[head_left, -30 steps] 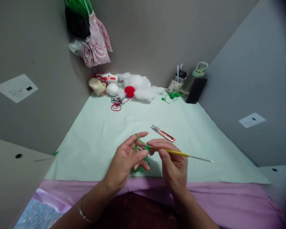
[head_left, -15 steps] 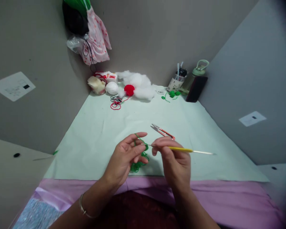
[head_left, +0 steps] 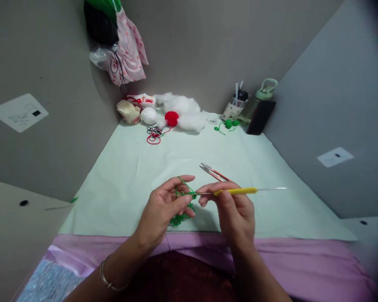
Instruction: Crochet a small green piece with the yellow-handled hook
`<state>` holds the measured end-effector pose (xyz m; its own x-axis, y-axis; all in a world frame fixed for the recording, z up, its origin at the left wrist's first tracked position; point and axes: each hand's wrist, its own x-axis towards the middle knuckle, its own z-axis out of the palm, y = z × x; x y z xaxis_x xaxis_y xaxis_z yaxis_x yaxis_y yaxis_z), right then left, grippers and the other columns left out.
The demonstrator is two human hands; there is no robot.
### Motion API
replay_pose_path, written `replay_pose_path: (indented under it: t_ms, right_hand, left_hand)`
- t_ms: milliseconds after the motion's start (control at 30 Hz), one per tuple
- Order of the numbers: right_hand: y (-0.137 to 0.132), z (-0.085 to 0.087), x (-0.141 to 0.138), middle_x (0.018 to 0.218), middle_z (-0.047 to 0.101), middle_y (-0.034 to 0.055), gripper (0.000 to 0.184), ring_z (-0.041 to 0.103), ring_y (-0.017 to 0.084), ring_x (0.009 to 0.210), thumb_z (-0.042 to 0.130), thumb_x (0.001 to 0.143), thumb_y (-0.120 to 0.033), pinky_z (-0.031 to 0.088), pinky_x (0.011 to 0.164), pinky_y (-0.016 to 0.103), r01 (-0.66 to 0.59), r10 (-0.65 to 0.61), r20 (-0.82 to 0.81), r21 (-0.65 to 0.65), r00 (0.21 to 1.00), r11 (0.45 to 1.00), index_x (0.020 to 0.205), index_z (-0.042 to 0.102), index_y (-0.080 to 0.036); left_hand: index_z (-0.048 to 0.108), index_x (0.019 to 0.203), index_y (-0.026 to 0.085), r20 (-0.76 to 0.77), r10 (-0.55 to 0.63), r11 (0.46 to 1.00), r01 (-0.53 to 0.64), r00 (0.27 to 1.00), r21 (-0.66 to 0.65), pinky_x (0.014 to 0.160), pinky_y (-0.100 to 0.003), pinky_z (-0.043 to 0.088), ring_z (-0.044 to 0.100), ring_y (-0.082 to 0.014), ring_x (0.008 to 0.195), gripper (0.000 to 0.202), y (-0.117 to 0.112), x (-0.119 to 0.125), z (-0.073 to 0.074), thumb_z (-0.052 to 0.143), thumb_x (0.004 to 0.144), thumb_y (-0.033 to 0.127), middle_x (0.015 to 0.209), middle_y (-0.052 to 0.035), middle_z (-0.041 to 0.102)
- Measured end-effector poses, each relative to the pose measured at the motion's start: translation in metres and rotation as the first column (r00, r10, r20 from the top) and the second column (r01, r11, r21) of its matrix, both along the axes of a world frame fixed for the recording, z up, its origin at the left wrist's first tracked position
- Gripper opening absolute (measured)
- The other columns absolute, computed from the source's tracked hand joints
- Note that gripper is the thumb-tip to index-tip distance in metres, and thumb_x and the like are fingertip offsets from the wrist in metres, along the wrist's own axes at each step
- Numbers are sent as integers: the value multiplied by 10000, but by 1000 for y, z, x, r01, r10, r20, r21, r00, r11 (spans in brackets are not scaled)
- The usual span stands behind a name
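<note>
My left hand (head_left: pixel 164 205) pinches a small piece of green yarn work between thumb and fingers, with a strand of green yarn (head_left: pixel 185 183) running over the raised index finger. Below that hand a loose heap of green yarn (head_left: pixel 178 219) rests on the cloth. In my right hand (head_left: pixel 234 209) is a crochet hook (head_left: pixel 239 191) with a yellow handle, gripped like a pen and lying nearly level. Its thin metal tip reaches left to the green stitches. Just beyond my right fingers lie thread snips (head_left: pixel 212 171) with orange-red handles, partly hidden by that hand.
A pale green cloth (head_left: pixel 138 167) covers the table. At the back are a red ball (head_left: pixel 171 118), white stuffing (head_left: pixel 189 110), a white ball (head_left: pixel 149 115) and tangled yarn (head_left: pixel 153 137). Small green pieces (head_left: pixel 228 123), a pen cup (head_left: pixel 233 110), a bottle (head_left: pixel 253 107) and a phone (head_left: pixel 261 117) stand back right.
My right hand and the hook have shifted slightly right, and the hook lies more level. My left hand stays nearly in place, still pinching the green yarn work.
</note>
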<state>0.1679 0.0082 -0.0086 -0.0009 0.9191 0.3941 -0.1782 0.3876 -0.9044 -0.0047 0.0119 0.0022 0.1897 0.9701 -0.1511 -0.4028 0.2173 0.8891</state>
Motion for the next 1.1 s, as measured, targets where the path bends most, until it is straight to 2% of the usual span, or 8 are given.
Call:
replay_pose_path:
  t_ms: [233,433,633,733,833,900,1000,1100]
  right_hand:
    - [-10,4,2,1070,782,33,277,731,153,837,501,1060,-148,618,783,341,51,-94,210,202,973,978,1152,730,-273]
    - [-9,1,2,1081,782,44,319,734,177,895,486,1043,-105,616,797,367,16,-89,270,261,959,965,1182,716,-277]
    - [-8,2,5,1093,793,53,308,746,214,1022,511,1023,-91,627,869,403,-24,-116,446,296,887,955,1165,715,-274]
    - [-6,5,5,1070,795,58,285,752,205,998,510,1025,-90,633,861,386,-37,-121,485,305,866,952,1142,707,-260]
    - [-5,4,3,1023,794,71,279,761,203,959,516,1019,-82,648,815,363,-23,-190,503,387,843,922,1161,697,-241]
    - [-5,-3,3,1064,796,88,309,767,210,968,542,1010,-91,661,798,356,-15,-283,547,476,788,879,1233,690,-246]
    - [-7,-16,3,1168,783,83,426,773,225,1012,637,973,-121,676,794,342,-26,-442,592,617,674,787,1350,677,-315]
    - [-9,-23,3,1164,774,66,505,771,234,1016,693,937,-115,675,796,341,30,-510,543,665,667,747,1381,677,-356]
  left_hand:
    - [786,1146,222,-107,43,998,-38,993,49,572,-201,541,699,-102,631,326,-1,0,8,803,821,205,865,18,617]
    - [792,1090,195,-113,62,996,-54,992,72,584,-213,581,661,-106,645,317,-1,1,15,825,775,195,811,18,614]
    - [811,1067,225,-179,93,991,-74,979,113,656,-238,594,670,-117,677,265,-2,-1,9,803,803,202,810,7,633]
    - [833,1050,247,-309,212,951,-123,927,283,683,-256,570,673,-133,712,237,-5,-1,1,775,834,167,843,-16,656]
    - [853,1027,277,-412,370,855,-131,833,503,691,-272,534,631,-142,719,246,-8,0,-6,755,860,126,851,-38,690]
    - [855,1044,294,-412,399,833,-136,819,536,722,-282,533,614,-144,727,261,-10,2,-8,757,868,127,866,-41,705]
    - [820,1165,294,-253,280,928,-194,926,317,692,-250,538,614,-130,734,345,-11,6,-6,805,843,170,901,-29,691]
    - [752,1298,237,116,-2,997,10,993,-73,545,-198,501,460,-59,534,503,-7,7,-1,857,807,258,742,29,593]
